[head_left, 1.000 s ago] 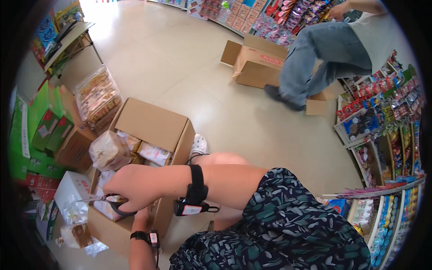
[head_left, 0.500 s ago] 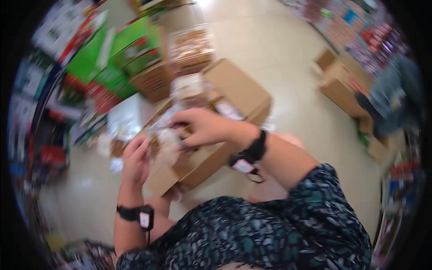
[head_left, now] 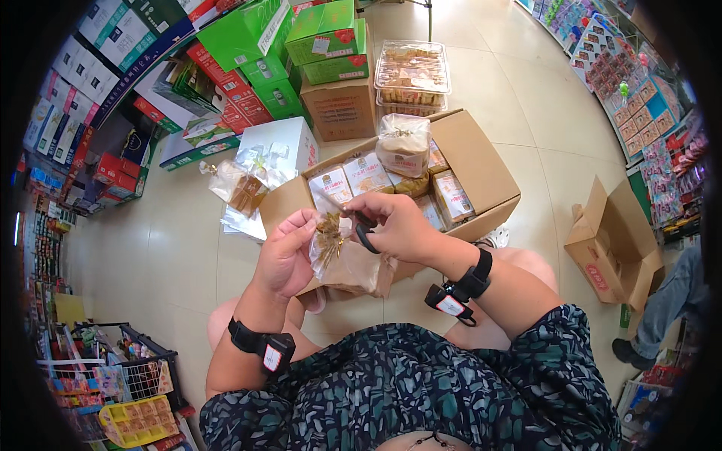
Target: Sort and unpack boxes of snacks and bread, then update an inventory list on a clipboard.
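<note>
Emerged from beneath the right hand (head_left: 402,228) since a second ago, left hand (head_left: 286,248) pinches a gold-tied clear bag (head_left: 347,269) by the carton's (head_left: 475,164) near edge, mid-frame; right grip wraps scissors (head_left: 365,239); floor (head_left: 538,184) opens rightward.

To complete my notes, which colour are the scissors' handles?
Black: the scissors' handles, in the right hand, show best in the head view.

Carton (head_left: 478,159): near side partly hidden by bag (head_left: 353,268) | co-worker's leg (head_left: 671,299): cut off, right
</note>
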Tool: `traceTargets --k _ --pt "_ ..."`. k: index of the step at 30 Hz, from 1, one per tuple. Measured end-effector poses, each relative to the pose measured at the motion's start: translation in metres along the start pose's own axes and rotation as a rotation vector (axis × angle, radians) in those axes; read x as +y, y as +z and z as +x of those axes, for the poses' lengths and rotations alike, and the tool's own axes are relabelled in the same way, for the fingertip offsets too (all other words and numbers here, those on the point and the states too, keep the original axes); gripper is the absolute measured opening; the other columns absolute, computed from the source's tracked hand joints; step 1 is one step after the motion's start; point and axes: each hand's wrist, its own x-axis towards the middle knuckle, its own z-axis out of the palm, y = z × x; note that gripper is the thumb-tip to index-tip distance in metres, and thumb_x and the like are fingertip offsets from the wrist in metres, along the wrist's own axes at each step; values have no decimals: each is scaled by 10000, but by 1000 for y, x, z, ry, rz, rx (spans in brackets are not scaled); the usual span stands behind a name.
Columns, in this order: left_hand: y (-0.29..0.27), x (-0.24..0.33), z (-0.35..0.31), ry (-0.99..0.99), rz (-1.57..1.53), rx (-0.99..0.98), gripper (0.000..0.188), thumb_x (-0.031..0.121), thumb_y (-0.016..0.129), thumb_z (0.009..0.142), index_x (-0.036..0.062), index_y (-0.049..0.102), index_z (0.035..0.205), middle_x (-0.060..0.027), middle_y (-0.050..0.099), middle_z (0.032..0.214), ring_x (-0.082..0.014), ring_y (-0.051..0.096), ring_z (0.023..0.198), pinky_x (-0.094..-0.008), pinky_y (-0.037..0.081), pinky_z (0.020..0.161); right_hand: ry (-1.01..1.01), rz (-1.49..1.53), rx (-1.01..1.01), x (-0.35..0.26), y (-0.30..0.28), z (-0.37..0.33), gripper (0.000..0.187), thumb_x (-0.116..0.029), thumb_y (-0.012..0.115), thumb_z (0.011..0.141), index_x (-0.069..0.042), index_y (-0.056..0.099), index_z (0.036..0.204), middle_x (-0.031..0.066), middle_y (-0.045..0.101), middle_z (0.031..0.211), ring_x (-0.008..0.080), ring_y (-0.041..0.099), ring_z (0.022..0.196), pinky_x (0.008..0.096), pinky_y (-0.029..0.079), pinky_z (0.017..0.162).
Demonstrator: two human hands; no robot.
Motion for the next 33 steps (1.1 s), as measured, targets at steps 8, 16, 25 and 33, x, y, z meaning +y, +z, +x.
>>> traceTargets --k 8,16,25,33 --pt "-13 -6 -6 164 443 191 228 21 541 867 12 522 1094 -56 608 1007 -108 578 929 -278 474 827 176 280 13 5 -3 3 316 -25 728 728 -1 602 1017 15 646 828 41 579 739 207 480 697" --pt "-29 -12 -4 -214 745 378 362 60 579 869 -15 464 1204 -38 599 945 -83 586 782 -215 475 714 194 315 297 9 -8 7 348 -13 723 723 3 590 1044 20 640 803 50 594 727 195 481 683" --pt "1 -49 21 316 591 391 429 79 639 843 -15 433 1207 -1 511 823 -63 511 770 -201 443 690 87 233 230 -3 15 -1 305 -21 691 768 12 592 1055 -31 608 775 15 525 689 177 434 621" --pt "-11 -48 25 266 557 362 147 61 622 846 39 492 911 41 496 769 -26 449 699 -180 398 627 141 302 81 -8 30 -12 297 -63 704 774 6 605 1045 -10 622 865 39 562 769 204 474 705"
